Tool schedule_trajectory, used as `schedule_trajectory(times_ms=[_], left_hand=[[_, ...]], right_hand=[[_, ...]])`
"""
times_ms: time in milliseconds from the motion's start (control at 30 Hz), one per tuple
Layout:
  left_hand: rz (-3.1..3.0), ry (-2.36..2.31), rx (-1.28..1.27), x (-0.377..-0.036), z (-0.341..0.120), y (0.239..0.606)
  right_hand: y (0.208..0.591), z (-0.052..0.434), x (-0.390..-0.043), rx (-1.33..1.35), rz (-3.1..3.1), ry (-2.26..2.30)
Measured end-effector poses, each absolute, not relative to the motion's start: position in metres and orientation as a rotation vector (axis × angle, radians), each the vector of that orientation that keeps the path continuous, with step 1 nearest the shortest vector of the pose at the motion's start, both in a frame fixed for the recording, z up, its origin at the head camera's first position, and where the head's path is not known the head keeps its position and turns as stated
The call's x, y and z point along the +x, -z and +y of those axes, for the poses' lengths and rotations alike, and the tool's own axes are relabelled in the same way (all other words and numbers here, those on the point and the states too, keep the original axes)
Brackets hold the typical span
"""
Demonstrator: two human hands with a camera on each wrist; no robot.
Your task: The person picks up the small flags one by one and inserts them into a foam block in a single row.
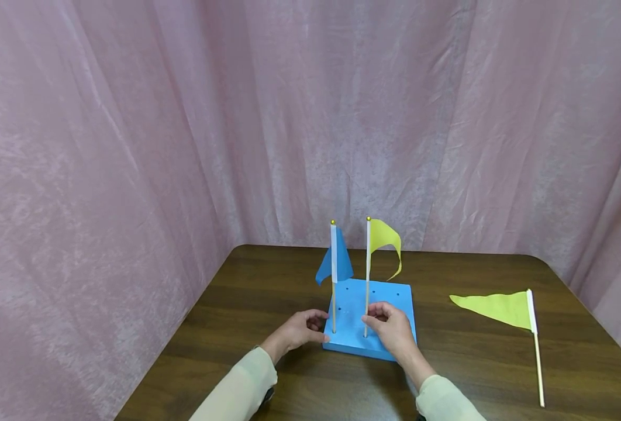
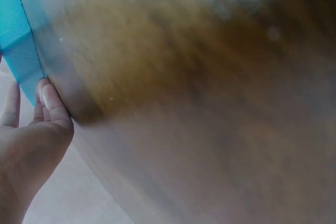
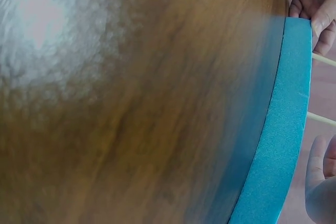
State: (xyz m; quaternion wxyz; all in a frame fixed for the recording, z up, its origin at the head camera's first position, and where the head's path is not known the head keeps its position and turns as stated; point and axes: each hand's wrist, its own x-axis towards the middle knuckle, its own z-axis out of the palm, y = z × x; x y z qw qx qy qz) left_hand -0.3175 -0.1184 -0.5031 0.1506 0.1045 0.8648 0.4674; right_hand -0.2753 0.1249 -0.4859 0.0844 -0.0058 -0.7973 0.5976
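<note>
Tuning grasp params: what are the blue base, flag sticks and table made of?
Blue base: looks like matte foam, grainy cut edge in the right wrist view. Flag sticks: thin pale wood, probably dowels. Table: dark wood grain with glossy glare, possibly laminate.

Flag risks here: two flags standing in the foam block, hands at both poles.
The right hand is at the yellow flag pole; a sideways nudge could tilt it in the blue foam block. The left hand touches the block's edge and could shift it. The blue flag stands close by, so the cloths might tangle.
</note>
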Motion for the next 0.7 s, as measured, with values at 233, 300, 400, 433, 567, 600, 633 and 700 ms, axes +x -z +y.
schedule_trajectory(times_ms=[233, 300, 400, 433, 567, 600, 633, 700], left_hand=[[2.491, -1.342, 0.303, -0.3164, -0.1184, 0.5021], [2.490, -1.343, 0.304, -0.3166, -0.1183, 0.5020], [2.487, -1.347, 0.307, -0.3170, -0.1182, 0.5020], [2.487, -1.347, 0.306, -0.3170, -0.1182, 0.5019], [2.484, -1.346, 0.302, -0.3169, -0.1182, 0.5020], [2.484, -1.345, 0.300, -0.3166, -0.1182, 0.5021], [2.483, -1.346, 0.298, -0.3165, -0.1183, 0.5022], [2.480, -1.351, 0.297, -0.3161, -0.1184, 0.5025]], right_hand=[[0.4864, 0.1250, -0.2758, -0.028, -2.377, -1.776], [0.4858, 0.1254, -0.2760, -0.030, -2.375, -1.780], [0.4849, 0.1259, -0.2763, -0.028, -2.369, -1.785], [0.4848, 0.1262, -0.2763, -0.032, -2.365, -1.790], [0.4851, 0.1280, -0.2755, -0.016, -2.342, -1.787], [0.4852, 0.1287, -0.2752, -0.013, -2.339, -1.785], [0.4853, 0.1296, -0.2749, -0.009, -2.340, -1.777], [0.4847, 0.1316, -0.2741, -0.009, -2.345, -1.764]])
